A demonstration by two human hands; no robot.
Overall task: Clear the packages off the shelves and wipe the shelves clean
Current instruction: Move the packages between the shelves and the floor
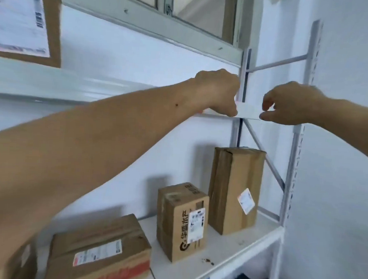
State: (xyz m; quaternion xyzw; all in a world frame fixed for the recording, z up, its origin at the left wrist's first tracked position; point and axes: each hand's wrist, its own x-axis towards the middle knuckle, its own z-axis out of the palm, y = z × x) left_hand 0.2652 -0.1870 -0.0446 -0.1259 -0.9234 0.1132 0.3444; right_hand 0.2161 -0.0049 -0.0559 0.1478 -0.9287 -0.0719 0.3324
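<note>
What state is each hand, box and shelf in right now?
left hand: gripping small white package
right hand: pinching its other end
tall box: upright, lower shelf
printed box: upright
flat box: lying flat
upper shelf: one labelled box

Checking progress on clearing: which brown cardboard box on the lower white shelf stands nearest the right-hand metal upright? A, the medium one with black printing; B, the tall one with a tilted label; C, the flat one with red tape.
B: the tall brown cardboard box stands nearest the right-hand metal upright.
</note>
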